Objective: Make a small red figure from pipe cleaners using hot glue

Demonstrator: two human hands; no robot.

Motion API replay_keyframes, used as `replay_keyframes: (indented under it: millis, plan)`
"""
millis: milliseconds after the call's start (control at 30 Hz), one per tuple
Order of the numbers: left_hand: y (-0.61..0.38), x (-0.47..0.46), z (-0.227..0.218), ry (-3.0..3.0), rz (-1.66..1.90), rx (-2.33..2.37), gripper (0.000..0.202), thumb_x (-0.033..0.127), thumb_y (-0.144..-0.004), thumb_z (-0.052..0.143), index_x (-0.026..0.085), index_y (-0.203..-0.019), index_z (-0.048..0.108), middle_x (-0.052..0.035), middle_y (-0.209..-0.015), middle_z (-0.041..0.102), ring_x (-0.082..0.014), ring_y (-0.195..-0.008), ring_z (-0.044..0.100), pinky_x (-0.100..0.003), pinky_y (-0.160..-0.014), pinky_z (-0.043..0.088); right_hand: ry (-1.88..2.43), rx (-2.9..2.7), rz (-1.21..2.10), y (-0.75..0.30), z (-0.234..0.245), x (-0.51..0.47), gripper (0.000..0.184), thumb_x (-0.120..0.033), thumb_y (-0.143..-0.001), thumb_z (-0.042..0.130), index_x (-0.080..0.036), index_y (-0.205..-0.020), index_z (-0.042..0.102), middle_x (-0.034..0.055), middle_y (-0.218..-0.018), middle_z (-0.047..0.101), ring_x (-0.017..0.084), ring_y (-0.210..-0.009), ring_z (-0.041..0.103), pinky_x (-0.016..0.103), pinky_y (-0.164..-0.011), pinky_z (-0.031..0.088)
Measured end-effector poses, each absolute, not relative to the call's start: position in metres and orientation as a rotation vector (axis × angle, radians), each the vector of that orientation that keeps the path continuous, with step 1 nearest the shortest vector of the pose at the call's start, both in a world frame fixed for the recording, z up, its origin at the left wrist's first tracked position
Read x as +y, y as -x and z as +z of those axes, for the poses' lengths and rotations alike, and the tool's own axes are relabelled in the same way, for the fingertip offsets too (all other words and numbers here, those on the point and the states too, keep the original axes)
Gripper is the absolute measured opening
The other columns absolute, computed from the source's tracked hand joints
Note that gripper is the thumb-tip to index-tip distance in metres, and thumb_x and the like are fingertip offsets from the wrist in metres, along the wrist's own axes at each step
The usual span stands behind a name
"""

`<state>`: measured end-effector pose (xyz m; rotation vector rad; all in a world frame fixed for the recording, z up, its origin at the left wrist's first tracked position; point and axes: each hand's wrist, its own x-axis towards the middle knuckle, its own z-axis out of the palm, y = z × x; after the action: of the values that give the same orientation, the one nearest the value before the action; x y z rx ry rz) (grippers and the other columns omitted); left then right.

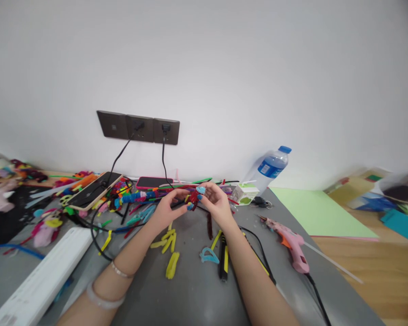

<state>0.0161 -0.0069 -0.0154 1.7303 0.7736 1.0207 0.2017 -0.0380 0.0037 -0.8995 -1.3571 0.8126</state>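
Between my two hands, above the grey table, is a small red and light blue fuzzy pipe-cleaner piece (194,198). My left hand (172,207) pinches it from the left, thumb and fingers closed on its yellowish and red side. From the right, my right hand (218,199) grips the red and blue part with thumb and fingertips. The fingers partly hide its shape. Below the hands lie several short yellow pipe-cleaner pieces (166,239) and a thicker folded yellow one (172,265). A light blue bent loop (210,256) rests beside a black and yellow cutter knife (223,260).
At right, a pink glue gun (296,251) trails its cord near green paper (313,210). A tilted water bottle (272,168) and small carton (241,194) stand behind. Leftward are a white power strip (44,283), a phone (95,190), black cables and mixed pipe cleaners.
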Motion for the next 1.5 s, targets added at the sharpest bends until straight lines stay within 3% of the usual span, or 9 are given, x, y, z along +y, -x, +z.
replay_keyframes:
  millis: [733,1300,1500]
  plan:
    - [-0.0186,-0.0110,-0.0108,-1.728,1.038,0.744,0.035,0.025,-0.078,0.070,0.017,-0.112,0.062,-0.0105,-0.113,0.069,-0.0242,-0.108,0.062,-0.039,-0.097,0.046,0.892,-1.369,0.770,-0.1948,0.0053,-0.0407,0.025,-0.040,-0.081,0.070,-0.023,-0.095,0.059,0.0040,-0.089,0.063,0.018,-0.082,0.061,0.031,-0.076,0.051]
    - [-0.0205,-0.0121,-0.0143,-1.870,1.130,0.824,0.037,0.017,-0.075,0.065,0.019,-0.112,0.059,-0.0089,-0.108,0.067,-0.0220,-0.101,0.062,-0.038,-0.094,0.048,0.951,-1.411,0.835,-0.1991,0.0015,-0.0352,0.033,-0.039,-0.080,0.070,-0.023,-0.108,0.065,0.0072,-0.105,0.070,0.023,-0.097,0.064,0.038,-0.090,0.049]
    - [-0.0193,-0.0119,-0.0148,-1.909,1.124,0.868,0.037,0.017,-0.075,0.065,0.020,-0.112,0.058,-0.0079,-0.105,0.065,-0.0218,-0.099,0.061,-0.038,-0.092,0.048,1.032,-1.465,0.758,-0.2039,-0.0003,-0.0326,0.018,-0.036,-0.078,0.070,-0.021,-0.087,0.067,0.0040,-0.089,0.067,0.020,-0.083,0.060,0.033,-0.079,0.048]
